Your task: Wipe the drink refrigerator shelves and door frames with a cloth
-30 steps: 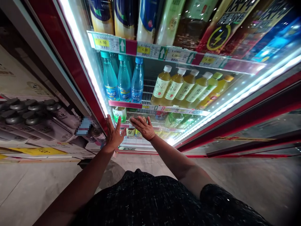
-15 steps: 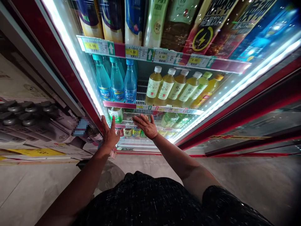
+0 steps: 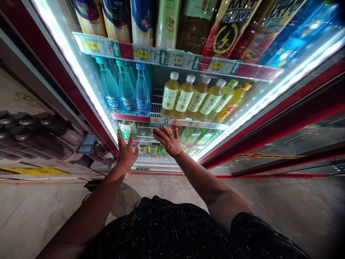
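Both my hands reach toward a lit drinks fridge. My left hand (image 3: pixel 127 150) has its fingers apart and holds nothing; it is close to a bottle with a green and white label (image 3: pixel 127 128) on a lower shelf, and I cannot tell if it touches it. My right hand (image 3: pixel 169 142) is spread palm down before the wire shelf (image 3: pixel 145 133), with nothing in it. Above it runs a shelf edge with price tags (image 3: pixel 172 122). That shelf carries blue bottles (image 3: pixel 142 93) on the left and pale-labelled tea bottles (image 3: pixel 184 96) on the right, with a gap between them.
Large bottles stand on the top shelf behind a price strip (image 3: pixel 172 59). Bright light strips (image 3: pixel 81 73) line both sides of the fridge opening. Left of it are rows of grey-capped bottles (image 3: pixel 27 136). Grey floor tiles (image 3: pixel 159 187) lie below.
The view has shifted slightly, so the shelves and bottles appear a little further left and higher. Both hands keep nearly the same pose, fingers apart.
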The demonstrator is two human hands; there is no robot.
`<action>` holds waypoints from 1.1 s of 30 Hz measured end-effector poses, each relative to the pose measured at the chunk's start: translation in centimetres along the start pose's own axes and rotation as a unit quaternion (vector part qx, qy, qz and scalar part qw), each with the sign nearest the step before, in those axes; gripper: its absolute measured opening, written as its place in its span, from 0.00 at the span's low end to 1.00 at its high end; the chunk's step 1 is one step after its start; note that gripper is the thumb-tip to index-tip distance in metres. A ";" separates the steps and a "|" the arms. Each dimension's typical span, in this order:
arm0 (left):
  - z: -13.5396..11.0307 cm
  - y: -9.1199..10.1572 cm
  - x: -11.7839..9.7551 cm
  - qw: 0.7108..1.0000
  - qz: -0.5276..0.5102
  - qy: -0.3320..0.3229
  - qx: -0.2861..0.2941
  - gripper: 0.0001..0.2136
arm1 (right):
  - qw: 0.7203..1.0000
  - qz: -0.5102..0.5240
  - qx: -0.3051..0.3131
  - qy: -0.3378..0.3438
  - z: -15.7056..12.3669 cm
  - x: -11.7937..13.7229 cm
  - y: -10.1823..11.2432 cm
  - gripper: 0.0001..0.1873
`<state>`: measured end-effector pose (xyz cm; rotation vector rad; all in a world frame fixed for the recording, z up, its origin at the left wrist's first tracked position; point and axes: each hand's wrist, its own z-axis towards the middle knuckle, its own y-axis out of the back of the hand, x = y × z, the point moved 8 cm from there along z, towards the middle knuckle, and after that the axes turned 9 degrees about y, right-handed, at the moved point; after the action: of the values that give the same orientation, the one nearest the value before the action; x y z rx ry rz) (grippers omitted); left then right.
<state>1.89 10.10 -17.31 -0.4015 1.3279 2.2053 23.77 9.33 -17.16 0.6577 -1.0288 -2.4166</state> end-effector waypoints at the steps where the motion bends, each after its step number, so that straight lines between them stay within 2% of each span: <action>1: 0.0 -0.1 -0.2 1.000 0.001 0.000 0.001 0.45 | 1.000 -0.001 -0.003 0.000 0.0 -0.1 0.0 0.32; 6: 0.1 -0.7 -0.3 1.000 0.015 0.012 0.003 0.44 | 0.998 0.017 0.021 0.050 -1.8 -0.4 0.0 0.31; 13: 0.2 -1.0 0.1 0.999 0.007 0.034 0.011 0.47 | 1.000 0.015 -0.003 -0.003 -3.0 -2.3 0.8 0.33; 19: 0.3 -0.8 -0.6 0.999 0.004 0.033 0.000 0.44 | 0.998 0.013 0.000 0.068 -4.9 -2.5 1.3 0.30; 25: 0.0 -1.2 -0.8 0.999 0.016 0.044 0.005 0.44 | 1.000 0.017 -0.011 -0.005 -5.0 -4.3 1.9 0.31; 30: -0.1 -1.7 -0.4 0.998 0.014 0.068 0.009 0.46 | 0.998 0.019 0.019 0.050 -6.4 -4.4 2.0 0.30; 33: -0.1 -2.0 -0.3 0.997 0.010 0.080 0.009 0.47 | 0.999 0.006 0.007 0.036 -7.0 -4.9 2.5 0.31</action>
<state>3.31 10.64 -18.65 -0.5700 1.4395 2.2153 32.13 6.68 -18.33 0.7348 -1.0177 -2.3603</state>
